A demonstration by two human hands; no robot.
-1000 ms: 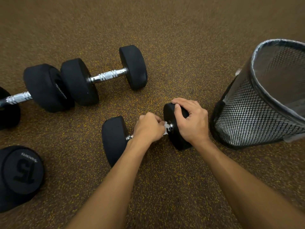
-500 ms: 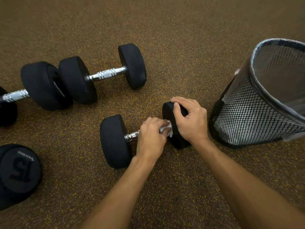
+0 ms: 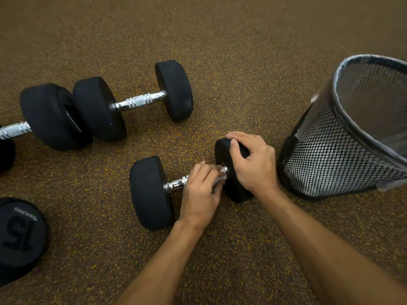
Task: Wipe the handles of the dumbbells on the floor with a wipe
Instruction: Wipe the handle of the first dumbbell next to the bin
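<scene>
Dumbbell (image 3: 152, 192) being wiped is lying on the speckled floor (image 3: 220, 62) just beside the mesh bin (image 3: 343, 155), which stands on its right. Left hand (image 3: 201, 192) is closed round the chrome handle (image 3: 176, 184) w/ a white wipe (image 3: 221, 176) bunched under the fingers, up near the right-end weight. Right hand (image 3: 253, 160) is clamped over the top of that right weight (image 3: 233, 190). Another dumbbell (image 3: 134, 101) lies further back, a third one (image 3: 50, 116) touching its left end, and a "15" weight (image 3: 19, 236) sits at the floor's near-left, partly cut off.
</scene>
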